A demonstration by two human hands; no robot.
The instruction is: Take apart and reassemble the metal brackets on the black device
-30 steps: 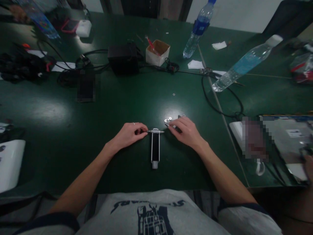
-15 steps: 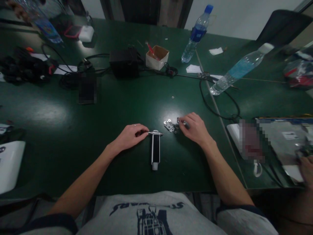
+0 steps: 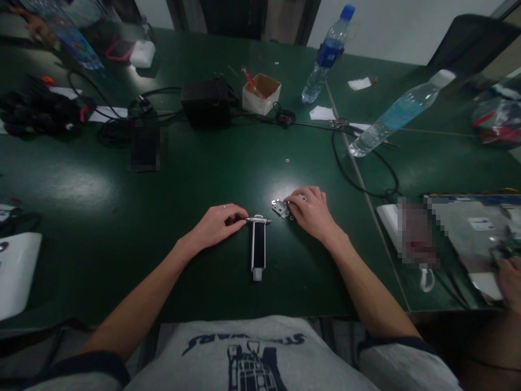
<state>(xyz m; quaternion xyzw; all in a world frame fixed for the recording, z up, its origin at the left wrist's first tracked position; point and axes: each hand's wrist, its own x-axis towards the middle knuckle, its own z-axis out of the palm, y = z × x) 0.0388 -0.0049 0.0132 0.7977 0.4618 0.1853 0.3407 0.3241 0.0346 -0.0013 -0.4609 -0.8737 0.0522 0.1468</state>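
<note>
On the green table (image 3: 203,179) in front of me lies a black part with silver edges and a metal rod across its far end (image 3: 258,244). My left hand (image 3: 217,224) rests curled at the left tip of that rod, fingers pinched on it. My right hand (image 3: 311,212) lies just right of the rod, fingertips bent down onto small shiny metal pieces (image 3: 280,208). What the right fingers hold, if anything, is hidden under them.
Two water bottles (image 3: 328,54) (image 3: 401,113), a small cardboard box (image 3: 261,93), a black power block (image 3: 205,102) and cables (image 3: 366,179) sit farther back. A white object (image 3: 16,274) lies at the left edge. Another person's hand (image 3: 508,277) works at the right over a flat panel.
My right hand slid right to the small metal pieces, then came back a little toward the rod. My left hand has stayed on the rod's left end.
</note>
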